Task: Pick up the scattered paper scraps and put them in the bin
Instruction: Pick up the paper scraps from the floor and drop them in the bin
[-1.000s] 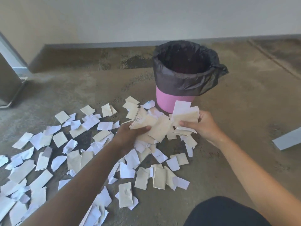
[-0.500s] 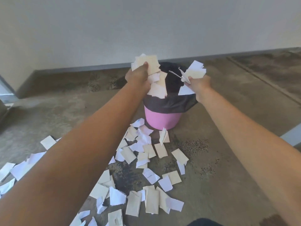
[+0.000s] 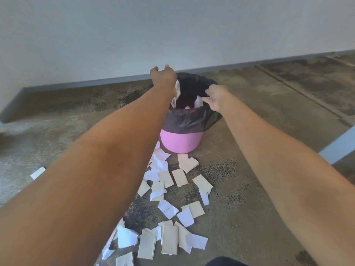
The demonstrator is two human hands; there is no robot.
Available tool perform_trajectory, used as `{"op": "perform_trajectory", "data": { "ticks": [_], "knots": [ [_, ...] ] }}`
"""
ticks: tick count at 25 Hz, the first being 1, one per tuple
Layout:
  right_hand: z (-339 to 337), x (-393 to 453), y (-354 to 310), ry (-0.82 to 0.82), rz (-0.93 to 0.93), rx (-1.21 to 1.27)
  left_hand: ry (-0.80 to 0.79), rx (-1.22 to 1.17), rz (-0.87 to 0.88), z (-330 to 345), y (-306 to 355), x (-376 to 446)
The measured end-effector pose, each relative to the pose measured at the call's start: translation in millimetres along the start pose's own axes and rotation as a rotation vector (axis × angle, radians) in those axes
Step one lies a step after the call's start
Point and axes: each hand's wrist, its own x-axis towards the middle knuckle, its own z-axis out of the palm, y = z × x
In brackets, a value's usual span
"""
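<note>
A pink bin (image 3: 181, 140) lined with a black bag stands on the concrete floor near the wall. Both my arms reach out over its mouth. My left hand (image 3: 164, 76) hovers above the bin's left rim with fingers spread and nothing in it. My right hand (image 3: 216, 99) is at the right rim, fingers loose and empty. White and beige paper scraps (image 3: 178, 96) are falling inside the bag. Several more paper scraps (image 3: 172, 191) lie scattered on the floor in front of the bin, reaching down to the lower edge of the view.
A grey skirting board (image 3: 249, 63) runs along the white wall behind the bin. A pale flat strip (image 3: 340, 144) lies on the floor at the right edge. One loose scrap (image 3: 37, 172) shows left of my left arm. Dark clothing (image 3: 224, 262) fills the bottom edge.
Both hands rose from the floor with handfuls of scraps, moved over the bin and let go. The scraps have dropped into the bag and both hands are now empty.
</note>
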Motion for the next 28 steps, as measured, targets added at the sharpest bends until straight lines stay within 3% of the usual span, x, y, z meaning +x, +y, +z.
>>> {"op": "perform_trajectory", "data": {
  "ticks": [1,3,4,7,10,11,13,18,23,28],
  "knots": [
    [2,1,12,-0.029,0.015,0.147,-0.02,0.045,0.008,-3,-4,-3],
    [1,-5,11,-0.05,0.434,0.964,-0.043,0.135,0.047,-13,-12,-3],
    [0,-5,14,-0.034,0.381,1.104,-0.045,0.2,0.091,-20,-18,-2],
    [0,-40,32,0.1,0.239,0.827,-0.022,0.462,0.378,-48,-43,-18],
    [21,-71,80,0.287,0.25,0.635,-0.023,0.534,0.615,-86,-94,-54],
    [31,-83,98,0.293,0.276,0.575,-0.028,0.552,0.6,-100,-118,-66],
    [58,-107,136,0.144,0.281,0.41,-0.096,0.66,0.484,-131,-168,-83],
    [117,-164,183,-0.387,0.14,-0.219,-0.367,1.401,0.107,-203,-252,-95],
    [146,-193,206,-0.404,0.156,-0.39,-0.486,1.514,-0.035,-230,-272,-75],
    [138,-197,205,-0.291,0.109,-0.293,-0.265,1.589,-0.115,-195,-268,-64]
  ]
}}
